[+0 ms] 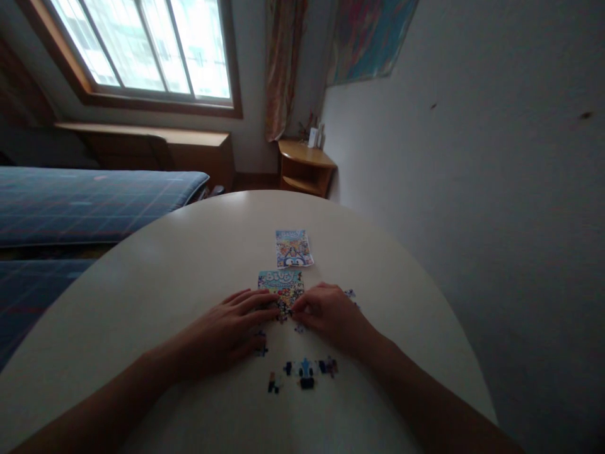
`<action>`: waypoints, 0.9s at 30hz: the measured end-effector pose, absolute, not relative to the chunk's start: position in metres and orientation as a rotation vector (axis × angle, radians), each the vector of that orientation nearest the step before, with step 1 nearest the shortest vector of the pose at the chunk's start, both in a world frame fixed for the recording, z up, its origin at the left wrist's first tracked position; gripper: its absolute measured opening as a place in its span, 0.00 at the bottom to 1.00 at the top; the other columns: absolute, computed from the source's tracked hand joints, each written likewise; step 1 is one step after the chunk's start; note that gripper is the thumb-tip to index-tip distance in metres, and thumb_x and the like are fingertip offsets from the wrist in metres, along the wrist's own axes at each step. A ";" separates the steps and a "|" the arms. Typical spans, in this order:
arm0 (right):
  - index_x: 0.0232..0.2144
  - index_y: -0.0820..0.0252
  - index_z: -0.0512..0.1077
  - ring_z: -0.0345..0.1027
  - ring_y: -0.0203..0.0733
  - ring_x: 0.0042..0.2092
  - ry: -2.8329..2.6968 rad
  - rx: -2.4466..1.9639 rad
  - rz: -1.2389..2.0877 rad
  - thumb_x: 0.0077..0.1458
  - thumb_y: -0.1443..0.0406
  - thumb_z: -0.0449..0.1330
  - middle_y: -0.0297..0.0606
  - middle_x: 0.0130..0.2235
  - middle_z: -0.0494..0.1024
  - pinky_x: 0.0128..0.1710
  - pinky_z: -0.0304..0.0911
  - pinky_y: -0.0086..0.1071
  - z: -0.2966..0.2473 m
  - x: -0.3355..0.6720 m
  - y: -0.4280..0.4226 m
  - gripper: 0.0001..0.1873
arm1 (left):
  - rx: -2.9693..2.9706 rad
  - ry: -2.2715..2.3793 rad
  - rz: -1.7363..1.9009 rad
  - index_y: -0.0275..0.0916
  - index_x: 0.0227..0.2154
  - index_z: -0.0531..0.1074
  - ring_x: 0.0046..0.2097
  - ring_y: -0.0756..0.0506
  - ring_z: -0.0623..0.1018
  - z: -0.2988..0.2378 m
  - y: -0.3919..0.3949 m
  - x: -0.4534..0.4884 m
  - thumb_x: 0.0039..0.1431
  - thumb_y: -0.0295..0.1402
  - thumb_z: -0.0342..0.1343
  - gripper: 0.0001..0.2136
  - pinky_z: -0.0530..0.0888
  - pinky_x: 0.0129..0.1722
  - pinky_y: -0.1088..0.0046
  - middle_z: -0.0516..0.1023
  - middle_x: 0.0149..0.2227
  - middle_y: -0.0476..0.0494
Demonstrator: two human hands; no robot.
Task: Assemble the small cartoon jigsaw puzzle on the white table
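A partly assembled colourful jigsaw puzzle (282,287) lies on the round white table (189,265). My left hand (227,331) rests flat on the table with its fingers stretched toward the puzzle's lower left edge. My right hand (326,315) is curled, its fingertips pinched at the puzzle's lower right edge; what it pinches is too small to make out. Several loose puzzle pieces (305,369) lie on the table just in front of my hands. A printed picture card (293,248) with the same design lies beyond the puzzle.
A white wall (472,157) stands close on the right. A bed with a blue checked cover (85,202) is at the left. A small wooden corner shelf (305,167) and a window (142,44) are at the back.
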State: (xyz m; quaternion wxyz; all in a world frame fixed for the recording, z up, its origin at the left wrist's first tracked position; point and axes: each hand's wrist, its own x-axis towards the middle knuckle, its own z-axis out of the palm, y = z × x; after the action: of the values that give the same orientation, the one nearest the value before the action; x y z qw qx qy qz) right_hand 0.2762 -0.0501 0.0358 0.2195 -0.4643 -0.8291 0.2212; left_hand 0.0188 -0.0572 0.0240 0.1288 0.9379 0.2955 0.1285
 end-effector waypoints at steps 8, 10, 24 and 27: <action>0.38 0.53 0.80 0.73 0.43 0.43 -2.376 -1.246 0.570 0.54 0.64 0.68 0.36 0.39 0.82 0.47 0.61 0.38 0.034 0.278 -0.050 0.07 | 2.721 0.886 0.362 0.48 0.62 0.61 0.65 0.39 0.64 0.026 -0.060 0.021 0.66 0.31 0.53 0.23 0.62 0.65 0.52 0.62 0.66 0.44; 0.38 0.53 0.80 0.73 0.43 0.42 -2.391 -1.254 0.570 0.54 0.64 0.67 0.37 0.38 0.82 0.46 0.62 0.38 0.035 0.278 -0.051 0.08 | 2.723 0.896 0.373 0.49 0.62 0.62 0.65 0.38 0.64 0.027 -0.061 0.022 0.65 0.32 0.53 0.23 0.63 0.64 0.52 0.62 0.66 0.44; 0.40 0.54 0.79 0.72 0.43 0.42 -2.408 -1.297 0.543 0.53 0.64 0.67 0.37 0.37 0.80 0.46 0.60 0.38 0.039 0.283 -0.053 0.10 | 2.758 0.955 0.385 0.51 0.62 0.62 0.63 0.36 0.65 0.027 -0.065 0.030 0.65 0.36 0.54 0.23 0.63 0.62 0.49 0.64 0.64 0.43; 0.37 0.55 0.78 0.72 0.43 0.40 -2.401 -1.343 0.538 0.52 0.63 0.68 0.36 0.35 0.80 0.44 0.59 0.37 0.042 0.282 -0.053 0.08 | 2.777 0.948 0.399 0.53 0.63 0.61 0.63 0.35 0.65 0.026 -0.066 0.031 0.65 0.37 0.55 0.24 0.64 0.62 0.49 0.63 0.64 0.43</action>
State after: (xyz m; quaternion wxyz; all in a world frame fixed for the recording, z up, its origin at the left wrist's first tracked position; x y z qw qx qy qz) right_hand 0.2825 -0.0529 0.0422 0.1685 -0.4724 -0.8442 0.1892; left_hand 0.0306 -0.0660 0.0261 0.0898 0.9340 0.3188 0.1343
